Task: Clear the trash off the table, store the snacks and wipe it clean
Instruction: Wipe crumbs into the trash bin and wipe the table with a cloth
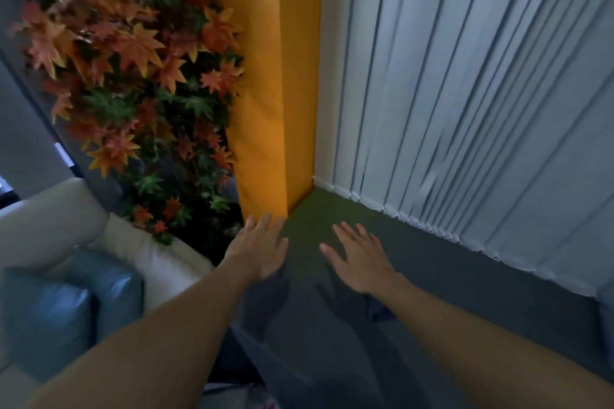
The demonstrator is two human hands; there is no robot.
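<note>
Hands only, nothing else task-related in shot. Left hand (260,244) out front near the foot of the orange pillar (275,93), right hand (357,259) beside it over the grey carpet (465,292), both palm-down. Fingers (265,221) spread and fairly straight on both, gripping nothing at all. No sign of the worktop, the trash, the snacks or any cloth, so can't place any of them, just not in this view. Facing a room corner instead: pale vertical blinds (481,93) on the right, fake maple-leaf plant (139,60) on the left, cream sofa (50,212) with a blue cushion (50,315) lower left. Bit blurry all round, honestly.

Best guess on the step: either right at the start or somewhere between steps. No way to judge progress without seeing the worktop. Next move, most likely: turn away from the corner, find the worktop, then sort trash from snacks by eye before grabbing anything. Probably worth taking trash first, storing snacks second, wiping last. Also need to track down a cloth somewhere before that final bit.
</note>
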